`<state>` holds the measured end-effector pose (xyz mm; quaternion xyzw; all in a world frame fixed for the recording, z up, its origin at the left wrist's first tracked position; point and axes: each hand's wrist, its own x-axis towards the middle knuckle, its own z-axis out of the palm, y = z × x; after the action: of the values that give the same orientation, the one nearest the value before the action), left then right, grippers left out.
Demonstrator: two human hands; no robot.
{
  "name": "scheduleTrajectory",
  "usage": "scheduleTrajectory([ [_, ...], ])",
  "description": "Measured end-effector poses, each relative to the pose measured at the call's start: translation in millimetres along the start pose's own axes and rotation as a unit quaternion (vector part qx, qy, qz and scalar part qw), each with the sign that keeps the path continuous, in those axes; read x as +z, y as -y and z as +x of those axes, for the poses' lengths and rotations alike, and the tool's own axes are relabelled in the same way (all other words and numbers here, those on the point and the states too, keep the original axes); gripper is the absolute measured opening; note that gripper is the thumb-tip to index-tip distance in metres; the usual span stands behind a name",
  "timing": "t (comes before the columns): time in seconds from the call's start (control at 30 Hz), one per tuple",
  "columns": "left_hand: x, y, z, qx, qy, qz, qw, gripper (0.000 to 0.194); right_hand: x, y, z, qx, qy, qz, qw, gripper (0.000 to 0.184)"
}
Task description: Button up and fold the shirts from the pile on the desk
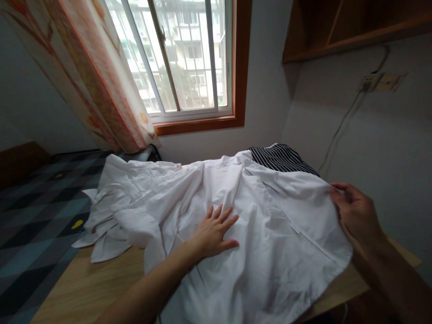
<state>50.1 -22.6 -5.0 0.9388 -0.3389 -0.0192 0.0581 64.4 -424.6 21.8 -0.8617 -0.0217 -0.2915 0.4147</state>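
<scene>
A white shirt lies spread and wrinkled over the wooden table, with more white cloth bunched at its left side. On the middle of it my left hand rests flat, palm down, fingers spread. At the right, my right hand pinches the edge of the shirt between thumb and fingers and lifts it a little. Behind the shirt's upper right part shows a black cloth with white stripes, partly covered by the white fabric.
The wooden table shows at the front left and lower right. A bed with a dark checked cover adjoins on the left. Beyond are a curtain and a window. A cable hangs from a wall socket under a shelf.
</scene>
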Motion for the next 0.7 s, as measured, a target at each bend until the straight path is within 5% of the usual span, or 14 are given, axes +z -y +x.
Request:
scheduleTrajectory([
  [0.07, -1.5, 0, 0, -0.002, -0.001, -0.005, 1.000, 0.080, 6, 52, -11, -0.088, 0.062, 0.044, 0.993, 0.020],
  [0.17, -2.3, 0, 0, -0.009, -0.016, -0.017, 1.000, 0.077, 33, 107, -45, -0.262, 0.364, 0.085, 0.890, 0.022],
  [0.27, -0.8, 1, -2, -0.020, -0.042, -0.031, 0.998, 0.061, 68, 119, -82, -0.356, 0.496, 0.020, 0.792, 0.029],
  [0.33, 1.2, 3, -3, -0.032, -0.072, -0.048, 0.996, 0.047, 80, 114, -97, -0.369, 0.525, 0.004, 0.767, 0.026],
  [0.57, -6.6, 16, -18, -0.089, -0.212, -0.074, 0.970, 0.031, 53, 112, -82, -0.215, 0.592, 0.132, 0.765, 0.032],
  [0.63, -21.1, 30, -33, -0.132, -0.259, -0.017, 0.957, 0.028, 52, 104, -62, -0.175, 0.546, 0.156, 0.805, 0.031],
  [0.7, -40.5, 50, -55, -0.211, -0.308, 0.071, 0.925, 0.030, 62, 88, -36, -0.135, 0.438, 0.160, 0.874, 0.033],
])
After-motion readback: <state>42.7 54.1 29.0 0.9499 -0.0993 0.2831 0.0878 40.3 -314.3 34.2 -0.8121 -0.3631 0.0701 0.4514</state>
